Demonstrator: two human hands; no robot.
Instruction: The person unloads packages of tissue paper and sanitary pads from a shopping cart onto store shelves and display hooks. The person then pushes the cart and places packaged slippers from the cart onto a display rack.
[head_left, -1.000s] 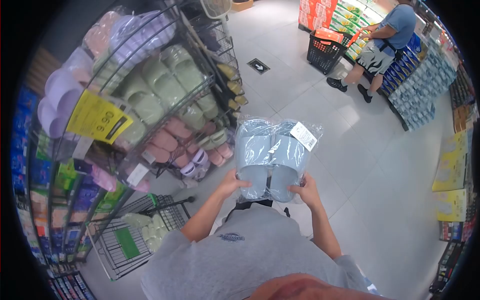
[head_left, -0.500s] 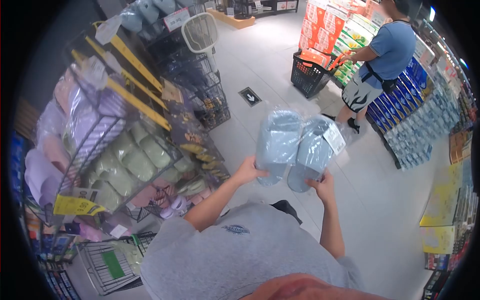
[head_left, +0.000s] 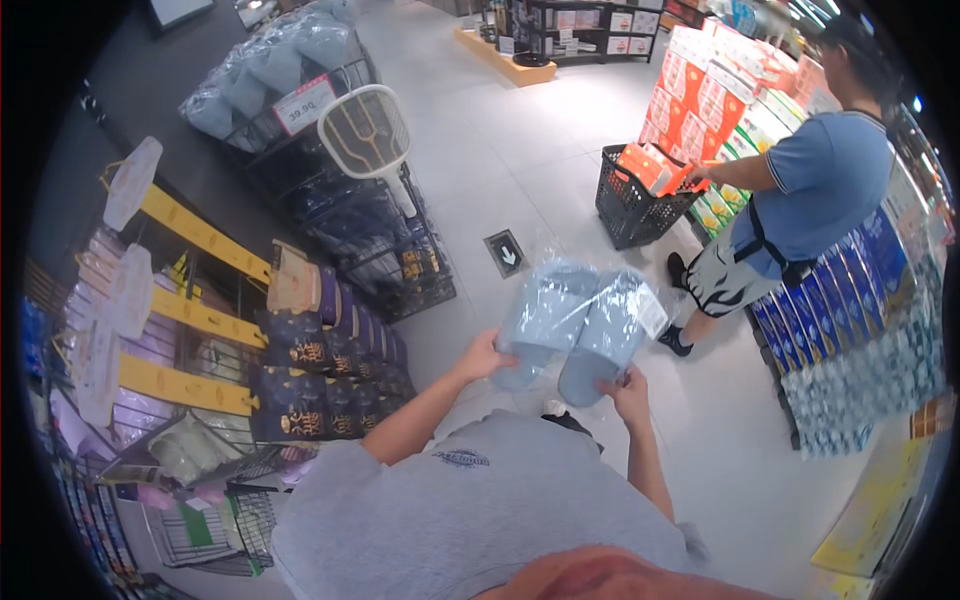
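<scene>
A pair of light blue slippers (head_left: 578, 325) in clear plastic wrap is held out in front of my chest, over the floor. My left hand (head_left: 487, 357) grips the left slipper near its heel end, thumb on top. With thumb and fingers closed, my right hand (head_left: 628, 395) pinches the heel end of the right slipper. A white tag (head_left: 652, 312) is attached at the right side of the package. The fingers beneath the slippers are partly hidden.
Ahead on the right, a person in a blue shirt (head_left: 830, 190) holds a black shopping basket (head_left: 635, 205). Left stands a wire rack with a white bug-zapper racket (head_left: 365, 130) and bagged slippers (head_left: 270, 70). A shopping cart (head_left: 195, 525) is at lower left; stacked packs (head_left: 860, 350) line the right.
My view has turned and advanced along the aisle; the slipper rack at left has slid back. Both hands still hold the slippers, now slightly lower in view and more tilted.
</scene>
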